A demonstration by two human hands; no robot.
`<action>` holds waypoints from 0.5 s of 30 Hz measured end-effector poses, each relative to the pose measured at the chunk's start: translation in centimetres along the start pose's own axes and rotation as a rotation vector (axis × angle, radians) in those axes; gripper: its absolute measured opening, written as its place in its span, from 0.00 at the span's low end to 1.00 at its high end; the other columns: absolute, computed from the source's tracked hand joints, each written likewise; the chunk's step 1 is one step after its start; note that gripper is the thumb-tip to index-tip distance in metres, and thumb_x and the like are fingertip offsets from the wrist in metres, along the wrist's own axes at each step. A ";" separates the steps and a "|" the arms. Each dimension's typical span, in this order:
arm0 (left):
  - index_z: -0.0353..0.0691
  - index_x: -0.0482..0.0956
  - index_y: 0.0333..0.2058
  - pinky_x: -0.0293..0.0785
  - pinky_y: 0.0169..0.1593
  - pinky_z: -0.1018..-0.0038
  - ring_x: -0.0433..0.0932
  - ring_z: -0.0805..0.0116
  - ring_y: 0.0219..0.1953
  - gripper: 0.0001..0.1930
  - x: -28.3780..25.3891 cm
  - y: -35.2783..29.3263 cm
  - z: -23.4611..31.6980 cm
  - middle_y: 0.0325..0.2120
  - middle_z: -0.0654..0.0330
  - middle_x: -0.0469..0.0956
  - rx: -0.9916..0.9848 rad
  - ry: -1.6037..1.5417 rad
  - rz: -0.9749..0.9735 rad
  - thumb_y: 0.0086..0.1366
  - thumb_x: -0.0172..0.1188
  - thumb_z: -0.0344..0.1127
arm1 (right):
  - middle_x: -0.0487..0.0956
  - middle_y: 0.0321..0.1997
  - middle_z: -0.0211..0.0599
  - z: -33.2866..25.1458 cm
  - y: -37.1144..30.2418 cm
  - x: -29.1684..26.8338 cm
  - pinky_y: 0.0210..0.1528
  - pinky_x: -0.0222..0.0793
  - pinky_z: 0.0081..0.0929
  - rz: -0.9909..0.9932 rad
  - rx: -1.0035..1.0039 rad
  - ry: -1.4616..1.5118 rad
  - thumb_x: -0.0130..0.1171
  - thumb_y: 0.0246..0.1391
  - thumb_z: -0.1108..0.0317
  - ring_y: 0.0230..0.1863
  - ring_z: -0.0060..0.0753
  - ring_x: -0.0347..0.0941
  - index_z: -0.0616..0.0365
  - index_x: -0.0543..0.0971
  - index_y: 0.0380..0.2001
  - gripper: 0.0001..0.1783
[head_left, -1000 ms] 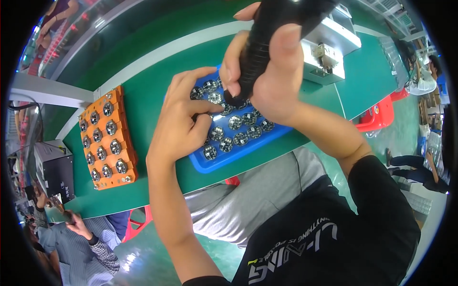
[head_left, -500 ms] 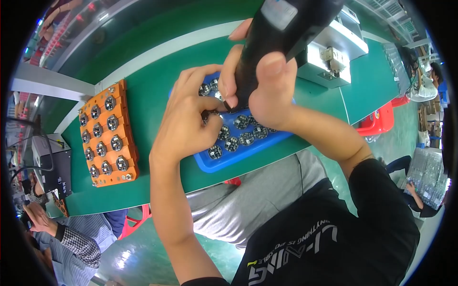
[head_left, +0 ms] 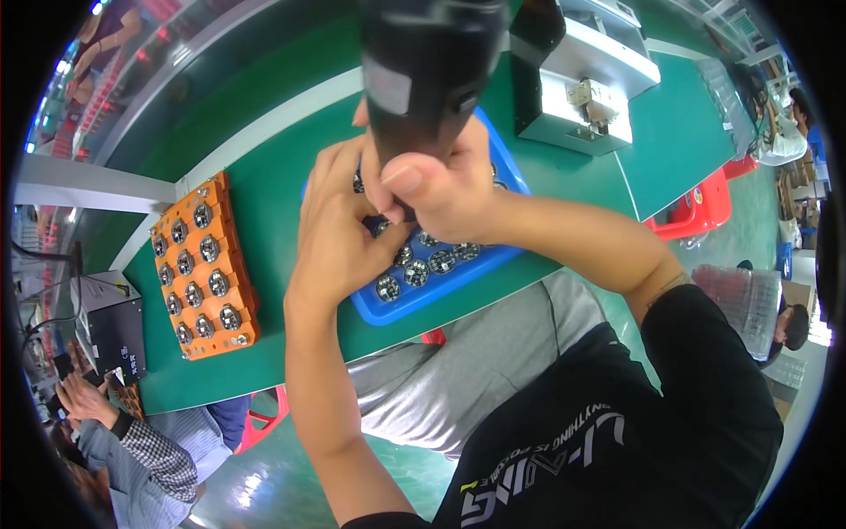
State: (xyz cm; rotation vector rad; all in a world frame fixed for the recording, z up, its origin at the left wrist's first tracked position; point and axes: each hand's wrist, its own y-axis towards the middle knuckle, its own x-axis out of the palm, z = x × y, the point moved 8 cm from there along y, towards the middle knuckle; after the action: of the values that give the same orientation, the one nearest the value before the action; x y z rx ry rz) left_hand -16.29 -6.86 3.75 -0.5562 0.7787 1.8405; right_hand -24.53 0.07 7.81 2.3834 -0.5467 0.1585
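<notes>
My right hand (head_left: pixel 451 196) is wrapped round a thick black cylindrical handheld tool (head_left: pixel 434 110), its narrow end pointing down over a blue tray (head_left: pixel 381 315). Beside that end lies my left hand (head_left: pixel 337 231), thumb and fingers curved in close to it. What sits between them is hidden by my hands. In the tray stand several small round circuit boards (head_left: pixel 415 272), mostly in view along the near side; the hands cover others.
To the left, an orange fixture (head_left: pixel 216 346) holds rows of round boards. Beyond it stands a black box-shaped device (head_left: pixel 119 339). A white and black machine (head_left: pixel 564 115) sits at the far right of the green table (head_left: pixel 295 370). Another person's hand (head_left: pixel 84 397) shows at lower left.
The tool and my right hand have shifted left, and the tool stands more upright. My left hand stays by its lower end. The whole view has moved slightly.
</notes>
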 end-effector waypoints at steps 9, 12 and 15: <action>0.38 0.91 0.27 0.70 0.61 0.58 0.72 0.50 0.60 0.08 -0.8 0.3 2.0 0.59 0.54 0.77 0.076 0.093 0.016 0.46 0.77 0.32 | 0.73 0.17 0.36 -6.7 1.6 -6.5 0.16 0.63 0.22 0.361 0.022 -0.078 0.55 0.72 0.49 0.15 0.21 0.69 0.57 0.66 0.39 0.21; 0.37 0.90 0.27 0.71 0.61 0.57 0.72 0.49 0.61 0.06 -0.8 0.5 2.7 0.59 0.52 0.77 0.112 0.066 0.029 0.49 0.76 0.31 | 0.73 0.17 0.38 -13.6 2.5 -11.3 0.19 0.65 0.25 0.172 -0.367 -0.151 0.32 0.68 0.26 0.13 0.28 0.66 0.61 0.66 0.54 0.44; 0.37 0.90 0.28 0.72 0.61 0.58 0.74 0.50 0.60 0.05 -1.9 0.5 2.8 0.59 0.50 0.76 0.150 -0.030 0.047 0.51 0.74 0.28 | 0.70 0.15 0.36 -16.1 2.3 -15.0 0.17 0.64 0.23 0.027 -0.574 0.361 0.34 0.71 0.31 0.12 0.26 0.65 0.60 0.66 0.53 0.38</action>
State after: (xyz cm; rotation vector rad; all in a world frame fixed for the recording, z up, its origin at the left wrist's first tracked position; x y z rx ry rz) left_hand -16.12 -6.14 7.14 -0.4159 0.9079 1.8109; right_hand -38.62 14.03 17.62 1.7384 -0.3854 0.3804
